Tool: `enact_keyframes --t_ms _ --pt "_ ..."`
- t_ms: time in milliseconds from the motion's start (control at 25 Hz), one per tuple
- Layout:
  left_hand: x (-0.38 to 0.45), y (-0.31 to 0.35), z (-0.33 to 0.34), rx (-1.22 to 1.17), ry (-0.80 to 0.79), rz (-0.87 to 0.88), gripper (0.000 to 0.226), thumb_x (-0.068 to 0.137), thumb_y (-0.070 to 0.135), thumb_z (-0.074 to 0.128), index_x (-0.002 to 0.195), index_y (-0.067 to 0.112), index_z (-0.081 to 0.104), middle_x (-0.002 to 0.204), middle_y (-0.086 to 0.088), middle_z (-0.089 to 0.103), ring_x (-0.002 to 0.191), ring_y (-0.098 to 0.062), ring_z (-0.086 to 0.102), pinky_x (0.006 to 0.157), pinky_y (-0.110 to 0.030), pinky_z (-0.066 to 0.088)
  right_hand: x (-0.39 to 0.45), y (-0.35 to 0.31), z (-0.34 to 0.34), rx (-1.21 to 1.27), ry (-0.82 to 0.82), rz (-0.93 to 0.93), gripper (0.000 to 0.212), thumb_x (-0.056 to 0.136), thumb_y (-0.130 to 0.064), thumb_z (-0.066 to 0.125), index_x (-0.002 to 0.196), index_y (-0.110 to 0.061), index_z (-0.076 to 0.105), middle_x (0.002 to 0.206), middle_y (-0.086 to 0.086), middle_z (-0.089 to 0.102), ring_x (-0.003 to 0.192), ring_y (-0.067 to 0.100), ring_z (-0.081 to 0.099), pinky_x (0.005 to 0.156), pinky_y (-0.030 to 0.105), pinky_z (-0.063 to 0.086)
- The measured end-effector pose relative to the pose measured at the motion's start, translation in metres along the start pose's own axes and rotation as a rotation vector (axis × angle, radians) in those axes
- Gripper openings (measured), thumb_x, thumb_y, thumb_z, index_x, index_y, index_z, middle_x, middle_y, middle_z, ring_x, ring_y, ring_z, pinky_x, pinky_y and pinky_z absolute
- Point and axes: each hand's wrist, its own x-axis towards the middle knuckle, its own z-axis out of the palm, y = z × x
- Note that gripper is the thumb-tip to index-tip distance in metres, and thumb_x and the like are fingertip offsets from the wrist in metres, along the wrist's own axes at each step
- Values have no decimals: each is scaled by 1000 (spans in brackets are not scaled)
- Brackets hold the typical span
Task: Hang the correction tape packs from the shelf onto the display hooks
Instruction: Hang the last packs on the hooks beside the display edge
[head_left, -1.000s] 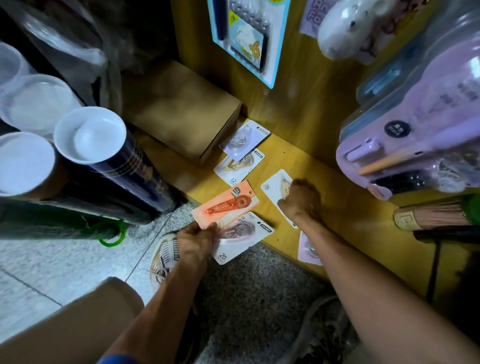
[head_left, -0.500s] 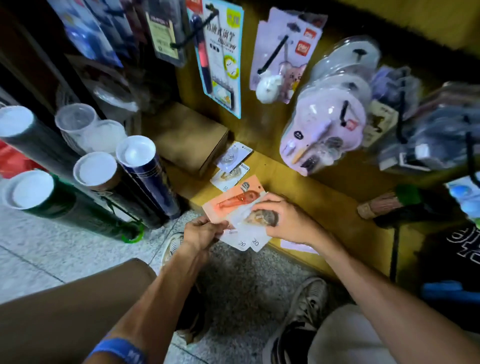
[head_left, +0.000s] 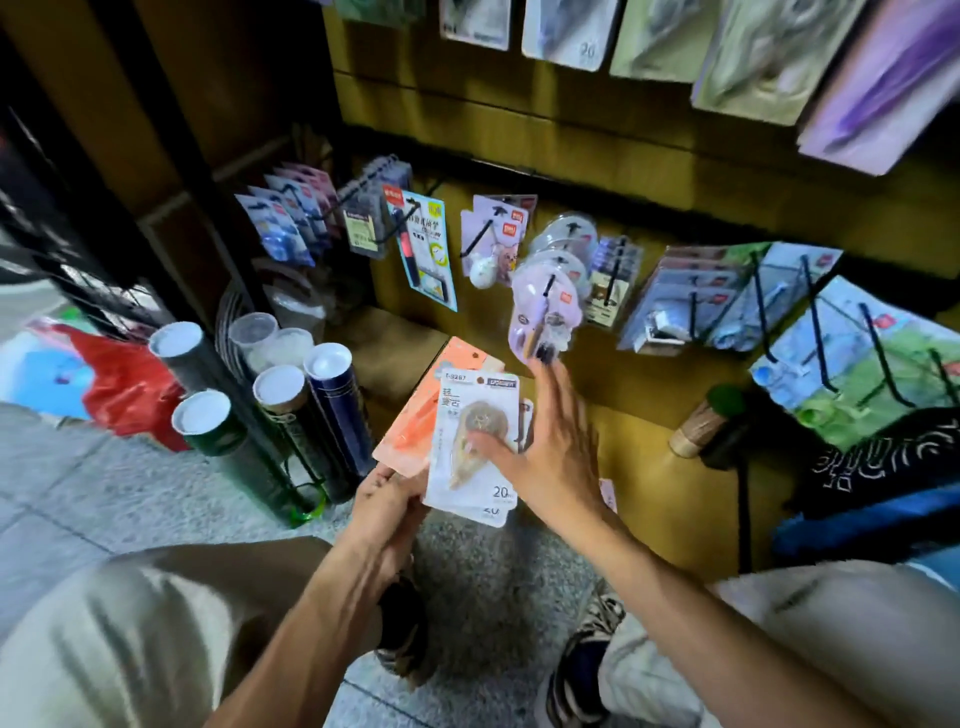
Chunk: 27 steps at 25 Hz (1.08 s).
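Below the hook-covered display wall (head_left: 649, 156), the person crouches with a small fan of correction tape packs (head_left: 470, 441) raised in front of the low shelf (head_left: 639, 431). The left hand (head_left: 387, 501) pinches the fan at its lower edge, fingers clamped on the cards. The right hand (head_left: 545, 441) lies spread over the front pack, fingers straight and apart, with only the thumb touching the blister.

The main risk, as a judgement: the stack is held by one corner, so the loosely fanned cards could slide out and drop to the floor (head_left: 78, 493) once the right hand lifts one away. The crowded hooks (head_left: 545, 291) already carry goods, so a pack could miss its hole or knock a neighbour loose. The motion blur suggests haste, which would make either more likely.

Counted: two hands; at least three packs in the fan, one orange (head_left: 426, 415) and two or more white; five capped tubes (head_left: 332, 405) standing at the left. The hooks are too many and too blurred to count.
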Motion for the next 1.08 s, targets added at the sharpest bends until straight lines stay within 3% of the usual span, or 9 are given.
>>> enact_keyframes --t_ms 80,160,280,440,520,600,760,920,1080 --pt "-19 9 9 6 3 54 38 81 -23 51 103 4 66 86 -4 77 76 -15 73 58 -24 57 -10 -14 -11 273 -82 387 105 64 -69 73 148 -26 27 146 4 46 132 24 45 104 36 40" --pt "-32 19 19 14 0 94 39 82 -22 52 103 7 67 89 -3 77 77 -15 73 59 -26 59 -8 -26 -22 654 -174 616 81 64 -59 81 129 -25 48 124 3 66 110 23 64 83 33 54" --pt "-47 38 40 53 -46 120 35 85 -17 54 104 10 66 87 -3 77 71 -13 72 56 -25 59 5 -39 -47 995 -162 555 34 75 -27 83 103 -18 65 107 8 75 91 20 72 66 28 56" --pt "-61 66 76 197 -190 191 31 88 -7 60 110 12 67 97 -5 76 83 -20 70 73 -36 59 24 -56 -90 1173 -75 340 39 81 -15 75 118 -16 63 113 7 73 101 26 70 85 43 58" --pt "-64 82 94 288 -230 200 27 89 -9 57 104 10 68 89 -7 76 82 -24 69 76 -39 59 35 -63 -105 1215 -54 298 49 78 -21 75 124 -17 61 115 6 73 103 26 70 87 46 57" --pt "-63 98 108 346 -224 223 25 88 -12 55 84 9 68 67 -5 68 67 -21 65 64 -32 60 48 -67 -117 1204 -46 306 41 81 -28 72 120 -19 61 116 7 72 102 25 71 84 45 58" --pt "-59 118 126 329 -139 293 47 88 -9 61 46 12 56 50 -3 41 47 -14 49 50 -24 55 65 -84 -138 997 -153 452 31 92 -50 59 110 -26 52 112 5 67 89 29 72 54 43 60" --pt "-59 136 132 229 -75 336 5 88 -8 62 85 -4 62 68 -12 54 55 -14 59 55 -25 58 76 -91 -155 1059 101 354 20 90 -29 70 104 -18 60 103 6 74 78 16 74 53 32 58" --pt "-52 152 129 159 -24 350 12 85 -15 59 94 -7 62 72 -10 67 56 -14 65 50 -23 55 86 -93 -172 879 186 163 13 90 -38 67 100 -33 61 103 -5 73 89 16 72 69 45 62"
